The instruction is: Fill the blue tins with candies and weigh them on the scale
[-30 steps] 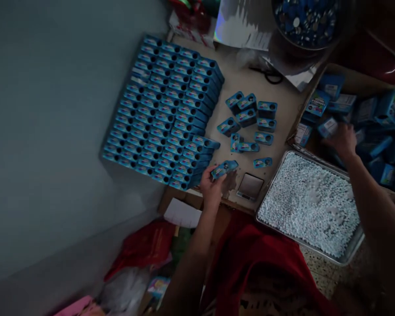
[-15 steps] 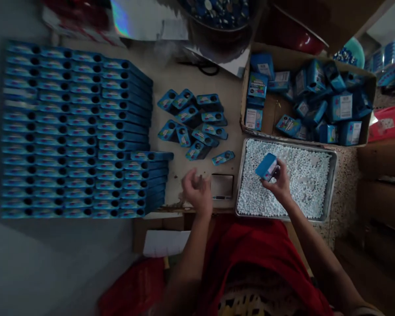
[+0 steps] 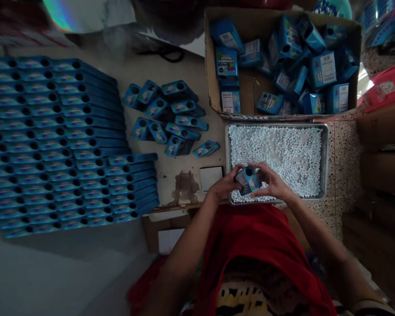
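Both of my hands are closed around one small blue cardboard box, held above the near left part of a metal tray. My left hand grips its left side, where a printed label shows. On the other side, the fingers of my right hand wrap round the box. A dark round hole shows in its printed face. Small white pellets cover most of the tray's floor. Just left of the tray lies a small flat scale, near my left wrist.
Rows of stacked blue boxes fill the left side. A loose group of similar boxes stands mid-table. Behind the tray, an open carton holds more blue boxes. Scissors lie at the back, and a brown stain marks the table.
My left hand has moved right from the table beside the scale and taken hold of the box. My right hand has brought the box nearer to me and turned it. The view has shifted.
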`<state>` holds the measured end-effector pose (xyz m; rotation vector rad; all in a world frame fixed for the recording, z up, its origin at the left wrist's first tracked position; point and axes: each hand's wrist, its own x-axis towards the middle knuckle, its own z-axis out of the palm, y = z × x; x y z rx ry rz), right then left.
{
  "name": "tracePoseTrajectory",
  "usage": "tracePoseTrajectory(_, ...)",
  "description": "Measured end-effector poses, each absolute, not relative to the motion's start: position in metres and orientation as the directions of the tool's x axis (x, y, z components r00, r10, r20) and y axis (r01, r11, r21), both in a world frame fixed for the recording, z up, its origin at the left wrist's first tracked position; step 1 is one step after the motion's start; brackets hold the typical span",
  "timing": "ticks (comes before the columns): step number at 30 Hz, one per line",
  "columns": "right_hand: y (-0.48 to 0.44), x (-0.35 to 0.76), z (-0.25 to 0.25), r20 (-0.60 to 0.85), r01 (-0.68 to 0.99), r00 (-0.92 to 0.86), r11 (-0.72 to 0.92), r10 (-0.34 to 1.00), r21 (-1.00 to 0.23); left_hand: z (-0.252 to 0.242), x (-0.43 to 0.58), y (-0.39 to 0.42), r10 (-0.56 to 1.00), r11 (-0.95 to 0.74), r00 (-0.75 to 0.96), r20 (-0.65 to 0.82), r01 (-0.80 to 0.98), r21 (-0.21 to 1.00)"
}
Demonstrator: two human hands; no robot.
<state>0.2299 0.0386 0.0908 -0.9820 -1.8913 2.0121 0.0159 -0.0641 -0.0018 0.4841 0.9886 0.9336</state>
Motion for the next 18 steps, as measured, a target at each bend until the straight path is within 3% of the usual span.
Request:
tracePoseTrajectory(5,0.031,0.238,0.08,-0.31,0.364,-0.757,-0.023,0.575,-0.931,-0.001,0.028,-0.09,0.777,0.63,0.339,-0.531,-0.44,0.64)
tracePoseTrajectory(7,0.023,0.246,0.07,-0.361,0.39,-0.742,-0.074,0.565,-0.918,0.005,0.029,-0.098,0.757,0.653,0.366,-0.541,-0.4,0.643)
tracePoseTrajectory(9,0.011,0.251,0.06,-0.453,0.441,-0.703,-0.163,0.548,-0.883,0.013,0.032,-0.104,0.782,0.616,0.338,-0.524,-0.291,0.732)
tracePoseTrajectory(13,-0.015,0.243,0.051,-0.535,0.531,-0.544,-0.23,0.646,-0.816,0.02,0.046,-0.112,0.884,0.45,0.106,-0.455,0.071,0.89)
tracePoseTrajectory(16,-0.022,0.247,0.044,-0.457,0.436,-0.494,-0.244,0.74,-0.866,0.011,0.056,-0.116,0.881,0.465,-0.15,-0.448,0.115,0.878)
tracePoseTrajectory(18,-0.022,0.267,0.032,-0.36,0.453,-0.306,-0.198,0.881,-0.869,-0.001,0.062,-0.118,0.848,0.494,-0.277,-0.452,0.101,0.864)
